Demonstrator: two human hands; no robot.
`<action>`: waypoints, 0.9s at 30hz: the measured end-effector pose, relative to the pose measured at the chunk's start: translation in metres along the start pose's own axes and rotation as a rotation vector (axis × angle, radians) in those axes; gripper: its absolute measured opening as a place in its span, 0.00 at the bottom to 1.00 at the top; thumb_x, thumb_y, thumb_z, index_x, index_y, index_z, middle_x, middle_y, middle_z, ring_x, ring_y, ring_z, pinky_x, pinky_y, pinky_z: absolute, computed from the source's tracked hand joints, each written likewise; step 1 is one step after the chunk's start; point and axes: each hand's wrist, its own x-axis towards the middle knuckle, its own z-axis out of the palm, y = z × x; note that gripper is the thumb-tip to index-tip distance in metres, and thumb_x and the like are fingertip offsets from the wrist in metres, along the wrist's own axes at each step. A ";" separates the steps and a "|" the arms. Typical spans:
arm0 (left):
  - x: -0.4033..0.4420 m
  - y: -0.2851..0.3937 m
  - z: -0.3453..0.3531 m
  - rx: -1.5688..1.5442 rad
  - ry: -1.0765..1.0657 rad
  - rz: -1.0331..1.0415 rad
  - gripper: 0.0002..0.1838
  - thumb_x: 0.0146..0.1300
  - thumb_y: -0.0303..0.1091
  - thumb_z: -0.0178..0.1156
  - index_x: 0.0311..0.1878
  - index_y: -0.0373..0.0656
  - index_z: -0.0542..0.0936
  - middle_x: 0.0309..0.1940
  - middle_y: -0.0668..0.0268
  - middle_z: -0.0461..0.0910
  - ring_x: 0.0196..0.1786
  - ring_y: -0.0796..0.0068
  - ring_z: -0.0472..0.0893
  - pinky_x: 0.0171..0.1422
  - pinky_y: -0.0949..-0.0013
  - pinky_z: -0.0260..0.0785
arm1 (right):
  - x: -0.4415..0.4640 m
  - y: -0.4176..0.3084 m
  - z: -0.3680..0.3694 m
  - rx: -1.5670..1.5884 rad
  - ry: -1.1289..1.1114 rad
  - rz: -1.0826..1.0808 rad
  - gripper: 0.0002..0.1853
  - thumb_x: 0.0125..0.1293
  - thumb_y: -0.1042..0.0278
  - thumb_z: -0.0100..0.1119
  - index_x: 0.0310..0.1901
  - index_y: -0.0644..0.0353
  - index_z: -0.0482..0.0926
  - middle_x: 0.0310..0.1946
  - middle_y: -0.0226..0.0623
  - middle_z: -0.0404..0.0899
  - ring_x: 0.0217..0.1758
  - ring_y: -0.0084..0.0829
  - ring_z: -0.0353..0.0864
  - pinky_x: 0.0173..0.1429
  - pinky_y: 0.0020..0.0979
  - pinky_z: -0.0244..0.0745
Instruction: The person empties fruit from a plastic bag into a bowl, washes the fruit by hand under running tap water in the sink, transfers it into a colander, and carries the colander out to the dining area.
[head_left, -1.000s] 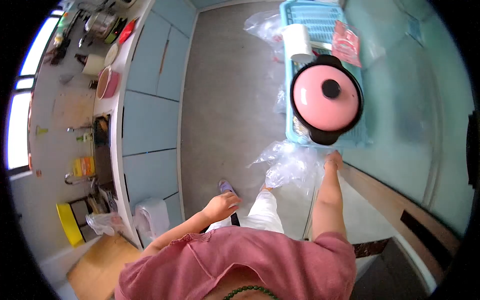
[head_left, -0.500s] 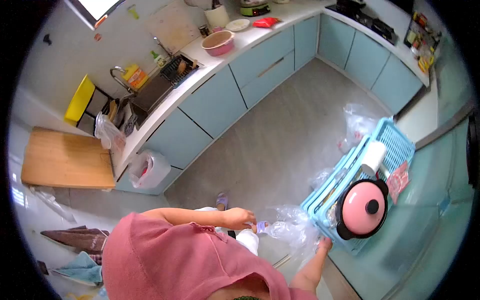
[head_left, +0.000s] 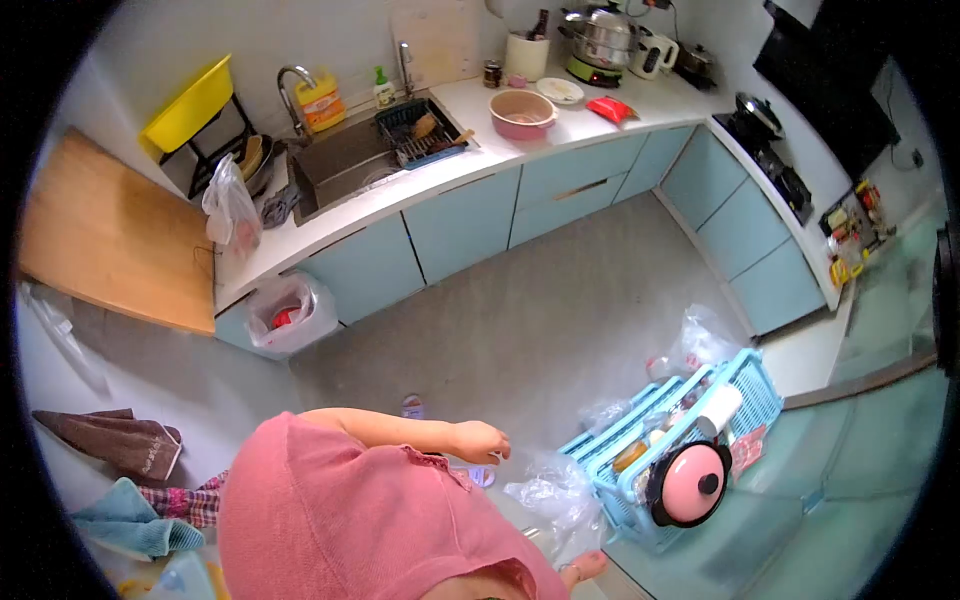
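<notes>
My left hand (head_left: 480, 441) is held in front of my body above the floor. Its fingers are loosely bent with a gap between them, and I see nothing in them. My right hand (head_left: 588, 567) hangs low at the bottom edge, beside a clear plastic bag (head_left: 562, 500); its fingers are foreshortened, so their pose is unclear. Beyond it stand light blue plastic baskets (head_left: 765, 385). A black pot with a pink lid (head_left: 692, 470) rests on the front one, near a white cylindrical item (head_left: 720, 408) and a pink packet (head_left: 747, 450).
Along the wall runs a counter with a sink (head_left: 335, 170), a pink basin (head_left: 522, 118), a steamer (head_left: 603, 40) and a red packet (head_left: 610, 108). A lined bin (head_left: 290, 312) hangs on the cabinet front. A wooden board (head_left: 115, 235) is at left, a glass door (head_left: 830, 460) at right.
My view has tilted up, showing more of the counter and stove. My right hand now appears lower and farther from the baskets. The left hand stays in front of my body.
</notes>
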 end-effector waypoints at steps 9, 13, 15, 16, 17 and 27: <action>-0.117 -0.079 -0.070 -0.020 0.192 -0.074 0.12 0.53 0.36 0.55 0.41 0.43 0.75 0.37 0.58 0.76 0.42 0.58 0.75 0.45 0.60 0.68 | -0.083 -0.250 -0.010 0.416 -0.267 -0.050 0.08 0.51 0.77 0.54 0.35 0.64 0.75 0.35 0.45 0.70 0.38 0.40 0.70 0.42 0.34 0.69; -0.178 -0.125 -0.093 0.018 0.347 -0.161 0.12 0.52 0.36 0.56 0.40 0.44 0.75 0.35 0.58 0.76 0.40 0.58 0.76 0.43 0.60 0.68 | -0.093 -0.378 0.020 0.507 -0.433 -0.302 0.07 0.53 0.74 0.55 0.35 0.62 0.74 0.35 0.41 0.70 0.37 0.36 0.70 0.41 0.32 0.69; -0.214 -0.136 -0.109 0.016 0.434 -0.218 0.13 0.53 0.36 0.56 0.42 0.44 0.74 0.35 0.58 0.75 0.40 0.57 0.75 0.43 0.59 0.68 | -0.102 -0.444 0.018 0.490 -0.498 -0.396 0.07 0.54 0.73 0.55 0.36 0.62 0.74 0.35 0.40 0.70 0.37 0.35 0.71 0.41 0.31 0.69; -0.231 -0.141 -0.116 0.008 0.467 -0.265 0.14 0.53 0.36 0.56 0.43 0.43 0.73 0.35 0.58 0.75 0.40 0.57 0.75 0.44 0.60 0.67 | -0.106 -0.473 0.018 0.511 -0.534 -0.448 0.07 0.55 0.72 0.55 0.36 0.62 0.74 0.35 0.39 0.70 0.37 0.34 0.71 0.41 0.31 0.69; -0.249 -0.143 -0.124 -0.034 0.522 -0.312 0.14 0.53 0.35 0.56 0.43 0.43 0.73 0.35 0.58 0.75 0.40 0.58 0.75 0.44 0.60 0.67 | -0.110 -0.496 0.019 0.531 -0.568 -0.497 0.07 0.55 0.71 0.55 0.37 0.62 0.74 0.35 0.38 0.70 0.36 0.33 0.72 0.41 0.30 0.69; -0.337 -0.184 -0.145 -0.180 1.099 -0.639 0.19 0.52 0.31 0.58 0.49 0.43 0.71 0.37 0.60 0.74 0.41 0.63 0.75 0.45 0.65 0.68 | -0.138 -0.626 0.072 0.604 -0.875 -0.670 0.08 0.56 0.69 0.55 0.36 0.62 0.75 0.34 0.36 0.71 0.35 0.29 0.73 0.42 0.29 0.70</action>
